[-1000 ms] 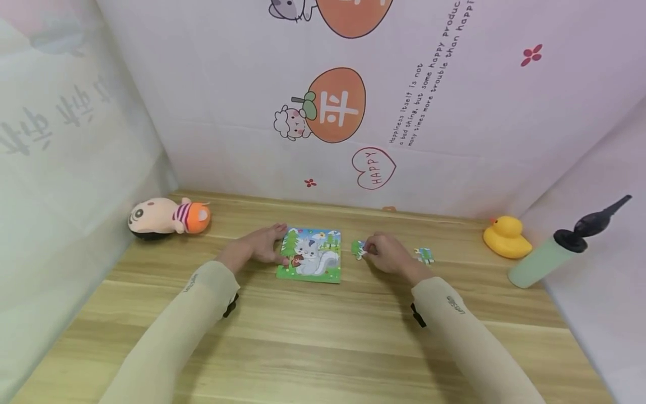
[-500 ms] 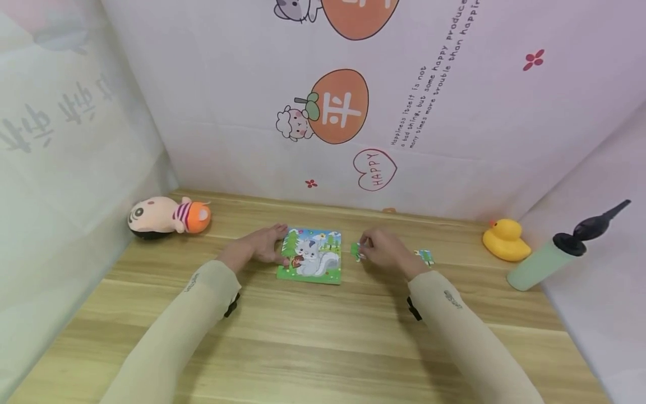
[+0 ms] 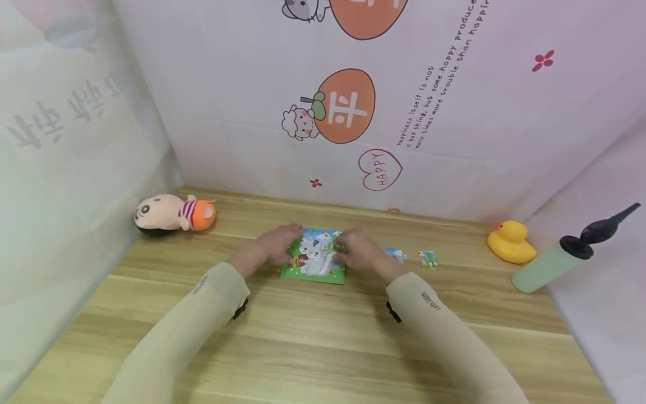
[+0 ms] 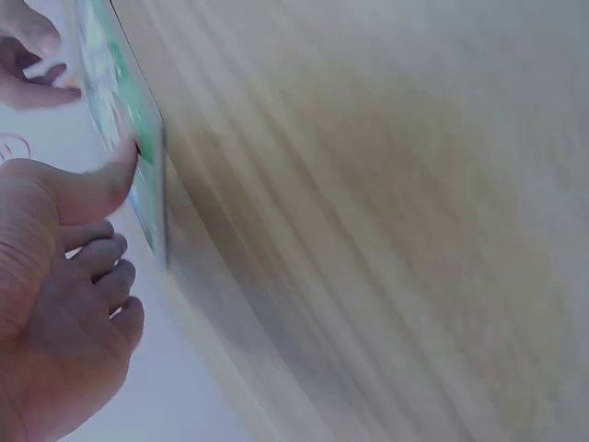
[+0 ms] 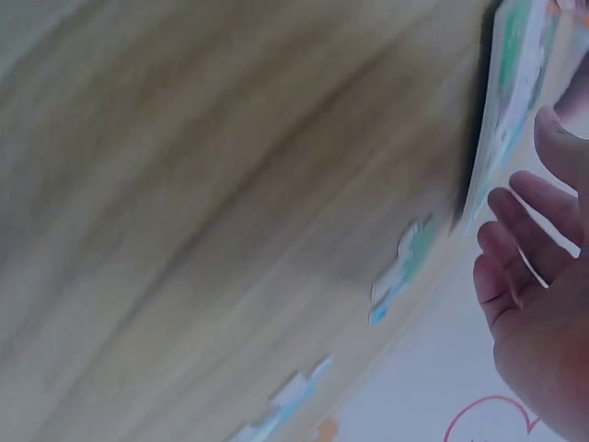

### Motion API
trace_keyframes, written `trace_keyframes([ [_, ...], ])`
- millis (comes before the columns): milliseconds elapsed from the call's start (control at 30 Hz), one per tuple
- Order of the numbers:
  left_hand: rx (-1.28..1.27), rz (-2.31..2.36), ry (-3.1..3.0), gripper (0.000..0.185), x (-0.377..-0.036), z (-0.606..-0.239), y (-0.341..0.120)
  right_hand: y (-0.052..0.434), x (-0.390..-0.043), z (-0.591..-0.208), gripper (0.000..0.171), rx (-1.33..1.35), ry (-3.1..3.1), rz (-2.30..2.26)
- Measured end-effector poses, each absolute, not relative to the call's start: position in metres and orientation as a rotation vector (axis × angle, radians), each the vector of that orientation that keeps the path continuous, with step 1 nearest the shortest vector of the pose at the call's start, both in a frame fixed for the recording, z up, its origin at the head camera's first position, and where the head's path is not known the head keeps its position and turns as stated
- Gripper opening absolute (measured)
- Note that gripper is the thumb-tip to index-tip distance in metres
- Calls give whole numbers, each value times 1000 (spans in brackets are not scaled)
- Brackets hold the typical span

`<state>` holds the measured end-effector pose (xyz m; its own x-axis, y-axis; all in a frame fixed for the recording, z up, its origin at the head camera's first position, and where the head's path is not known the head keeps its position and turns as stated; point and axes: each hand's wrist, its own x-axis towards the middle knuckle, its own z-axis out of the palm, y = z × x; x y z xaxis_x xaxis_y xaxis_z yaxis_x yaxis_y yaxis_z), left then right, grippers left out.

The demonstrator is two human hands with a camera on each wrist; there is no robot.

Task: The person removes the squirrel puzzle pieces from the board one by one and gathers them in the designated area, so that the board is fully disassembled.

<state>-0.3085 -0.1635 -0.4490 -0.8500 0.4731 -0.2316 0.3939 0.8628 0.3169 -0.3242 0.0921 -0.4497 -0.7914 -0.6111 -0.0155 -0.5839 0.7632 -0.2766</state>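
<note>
Green-bordered puzzle board (image 3: 313,258), printed with a grey-white squirrel among trees, lies flat mid-table (image 3: 323,336), the left hand (image 3: 275,247) resting loosely uncurled at its left edge with thumb touching, the right hand (image 3: 355,251) over its right edge, apparently pinching a small piece, though blur obscures it.

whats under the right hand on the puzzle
The right hand covers the right edge of the squirrel puzzle board, with a bit of green piece showing by its fingers. Whether that piece is seated cannot be seen; the hand hides that spot.
</note>
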Motion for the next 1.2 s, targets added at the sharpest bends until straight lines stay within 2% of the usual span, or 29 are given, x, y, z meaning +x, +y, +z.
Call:
trace_keyframes([
  [100, 744, 354, 2725, 80, -305, -445, -156, 89, -322, -453, 42, -1015, 2871, -308],
  [267, 851, 305, 2678, 73, -300, -445, -145, 85, -315, -457, 52, -935, 2846, -247],
  [433, 885, 325, 2636, 63, -296, -449, -136, 82, -309, -457, 47, -891, 2839, -279],
  [600, 869, 281, 2640, 73, -294, -453, -132, 82, -307, -455, 48, -888, 2841, -279],
  [967, 865, 333, 2648, 78, -292, -465, -136, 86, -311, -457, 47, -847, 2829, -351],
  [1200, 898, 267, 2593, 82, -296, -457, -136, 85, -318, -459, 47, -859, 2827, -360],
])
